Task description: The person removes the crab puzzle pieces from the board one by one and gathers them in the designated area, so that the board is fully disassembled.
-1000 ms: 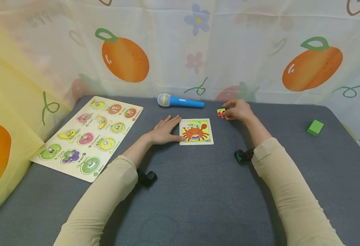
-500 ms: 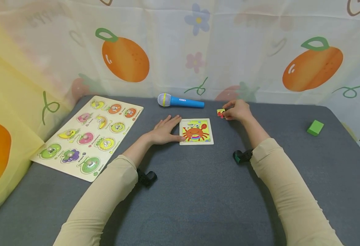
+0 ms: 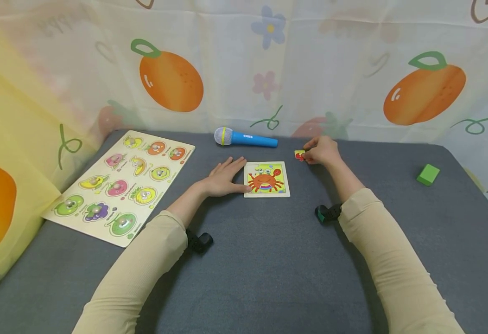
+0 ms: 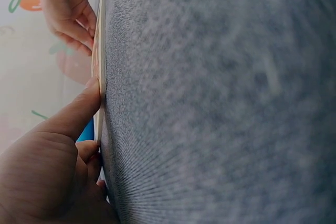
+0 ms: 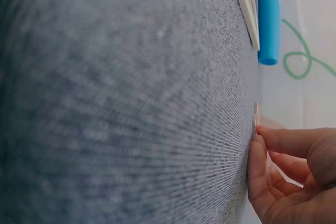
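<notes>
A small square crab puzzle (image 3: 266, 179) in a pale wooden frame lies flat on the grey table. My left hand (image 3: 220, 180) rests at its left side with fingers spread, the thumb lying on the frame's edge; the left wrist view shows that thumb (image 4: 79, 109) on the board's rim. To the right and a little farther back, my right hand (image 3: 322, 150) pinches a small yellow and red puzzle piece (image 3: 299, 155) by its right side, between thumb and fingers. From the right wrist, the piece (image 5: 256, 115) appears edge-on, close over the cloth.
On the left lies a large fruit peg board (image 3: 118, 185). A blue toy microphone (image 3: 248, 138) sits behind the crab puzzle, near the back edge. Far right is a green block (image 3: 428, 174). A fruit-printed curtain (image 3: 235, 65) hangs directly behind the table.
</notes>
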A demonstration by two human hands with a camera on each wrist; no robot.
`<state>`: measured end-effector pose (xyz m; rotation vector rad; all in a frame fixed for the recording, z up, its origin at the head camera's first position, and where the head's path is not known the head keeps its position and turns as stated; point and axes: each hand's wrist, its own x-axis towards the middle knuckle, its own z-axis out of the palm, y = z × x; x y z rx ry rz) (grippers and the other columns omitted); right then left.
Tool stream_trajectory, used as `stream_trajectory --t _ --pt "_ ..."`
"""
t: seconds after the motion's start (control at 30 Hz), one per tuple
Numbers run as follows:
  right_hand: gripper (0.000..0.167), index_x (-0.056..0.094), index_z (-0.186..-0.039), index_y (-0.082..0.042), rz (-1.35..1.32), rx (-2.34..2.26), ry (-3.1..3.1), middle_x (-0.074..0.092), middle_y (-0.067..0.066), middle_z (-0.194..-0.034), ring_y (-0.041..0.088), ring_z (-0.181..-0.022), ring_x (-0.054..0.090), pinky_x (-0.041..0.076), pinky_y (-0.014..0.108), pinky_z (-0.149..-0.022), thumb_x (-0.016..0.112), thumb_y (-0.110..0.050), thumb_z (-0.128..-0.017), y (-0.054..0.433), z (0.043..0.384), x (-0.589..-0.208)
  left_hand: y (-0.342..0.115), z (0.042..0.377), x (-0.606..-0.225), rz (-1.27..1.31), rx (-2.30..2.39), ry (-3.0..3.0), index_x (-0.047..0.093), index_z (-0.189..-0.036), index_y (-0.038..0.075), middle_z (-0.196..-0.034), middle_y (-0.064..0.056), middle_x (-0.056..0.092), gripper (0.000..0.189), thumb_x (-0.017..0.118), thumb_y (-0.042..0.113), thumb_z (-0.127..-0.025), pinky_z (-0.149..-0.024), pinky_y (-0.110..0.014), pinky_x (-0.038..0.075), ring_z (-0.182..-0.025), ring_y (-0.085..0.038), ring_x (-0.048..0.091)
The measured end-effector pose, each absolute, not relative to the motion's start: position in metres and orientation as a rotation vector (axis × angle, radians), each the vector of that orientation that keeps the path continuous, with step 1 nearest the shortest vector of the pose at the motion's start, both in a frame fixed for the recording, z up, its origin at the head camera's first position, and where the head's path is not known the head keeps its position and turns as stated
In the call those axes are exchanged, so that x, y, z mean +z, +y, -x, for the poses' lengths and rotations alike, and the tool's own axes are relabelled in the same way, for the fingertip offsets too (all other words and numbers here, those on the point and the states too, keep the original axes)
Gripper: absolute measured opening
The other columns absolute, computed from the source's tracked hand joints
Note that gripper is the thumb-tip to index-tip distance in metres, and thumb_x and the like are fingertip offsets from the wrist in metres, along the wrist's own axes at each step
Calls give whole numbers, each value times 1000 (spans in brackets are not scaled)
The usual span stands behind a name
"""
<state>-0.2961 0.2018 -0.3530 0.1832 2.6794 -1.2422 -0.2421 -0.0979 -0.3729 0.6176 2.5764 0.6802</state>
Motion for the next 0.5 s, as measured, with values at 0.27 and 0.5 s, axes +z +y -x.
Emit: stream_trajectory --t 0.27,0.5 --pt "33 65 -120 5 -169 -1271 2693 66 1 -75 0 -53 61 57 19 -58 68 -4 -88 203 296 -354 -98 239 -369 -610 672 2578 13 -161 14 -170 -5 6 90 61 48 -93 -127 -54 -4 -158 -30 -5" --pt "32 66 -119 0 -85 -1224 2810 65 0 -76 2 -54 58 53 19 -57 67 -13 -90 201 295 -353 -98 241 -370 -611 675 2580 13 -161 14 -170 -5 7 89 61 49 -93 -127 -54 -3 -158 -30 -5"
